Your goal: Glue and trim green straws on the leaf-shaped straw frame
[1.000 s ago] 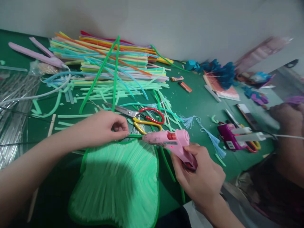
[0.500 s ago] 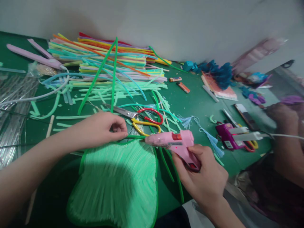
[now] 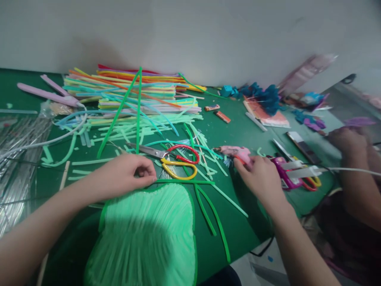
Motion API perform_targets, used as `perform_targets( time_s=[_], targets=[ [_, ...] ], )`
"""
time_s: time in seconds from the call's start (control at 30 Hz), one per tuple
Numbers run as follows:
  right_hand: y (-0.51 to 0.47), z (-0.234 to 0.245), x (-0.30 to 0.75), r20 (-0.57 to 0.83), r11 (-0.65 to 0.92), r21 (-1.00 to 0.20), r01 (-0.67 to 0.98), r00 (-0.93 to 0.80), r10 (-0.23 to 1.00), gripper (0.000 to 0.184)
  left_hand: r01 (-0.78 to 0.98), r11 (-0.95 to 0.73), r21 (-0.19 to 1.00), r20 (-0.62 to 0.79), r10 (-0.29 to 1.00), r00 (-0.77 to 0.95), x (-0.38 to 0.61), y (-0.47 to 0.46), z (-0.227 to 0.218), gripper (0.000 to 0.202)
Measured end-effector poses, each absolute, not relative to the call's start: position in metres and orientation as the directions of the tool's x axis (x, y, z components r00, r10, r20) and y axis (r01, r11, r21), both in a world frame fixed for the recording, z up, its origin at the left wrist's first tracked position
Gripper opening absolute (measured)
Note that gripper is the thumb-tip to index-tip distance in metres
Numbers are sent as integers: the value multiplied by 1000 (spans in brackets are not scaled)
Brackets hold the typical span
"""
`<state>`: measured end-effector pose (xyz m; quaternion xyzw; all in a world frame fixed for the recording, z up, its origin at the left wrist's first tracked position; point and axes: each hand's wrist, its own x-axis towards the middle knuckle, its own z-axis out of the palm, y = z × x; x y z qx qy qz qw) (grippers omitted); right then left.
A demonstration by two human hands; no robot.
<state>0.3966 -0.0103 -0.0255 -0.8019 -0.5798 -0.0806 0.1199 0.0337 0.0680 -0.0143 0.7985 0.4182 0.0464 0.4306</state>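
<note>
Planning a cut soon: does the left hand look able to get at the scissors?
Likely yes: the scissors lie just beyond the left hand, only flat strips between. Its fingers pinch the green cord, though, and the right hand holds the glue gun.

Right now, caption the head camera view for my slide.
Left hand pinches dark green pipe cleaner edging pale green fringed panel; right hand grips pink glue gun.

Two glue guns (image 3: pixel 235 152), two lighters (image 3: pixel 222 116), one green fan-shaped piece (image 3: pixel 149 234)
</note>
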Motion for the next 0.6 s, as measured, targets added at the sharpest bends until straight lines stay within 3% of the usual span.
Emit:
perform_targets(
  time_s=[0.1,0.2,0.27,0.37,0.47,0.6],
  targets=[
    [-19,-22,369,362,-233,-46,971,234,902,47,625,-285,727,-281,707,649,32,67,-14,28],
    [-33,-13,329,453,194,-158,968,-104,885,31,628,-289,722,-284,704,651,33,67,-14,27],
    [-36,-10,308,319,433,-234,871,-352,880,20,630,-294,719,-285,702,652,35,67,-11,27],
    [-31,-13,295,190,521,-256,814,-486,853,20,632,-293,717,-287,703,651,36,66,-3,28],
    [-23,-18,299,199,577,-247,779,-542,817,19,641,-326,695,-204,765,610,18,52,3,34],
    [-15,-23,305,211,634,-276,722,-598,773,19,746,-361,560,-48,884,465,-40,12,-2,27]
  ],
)
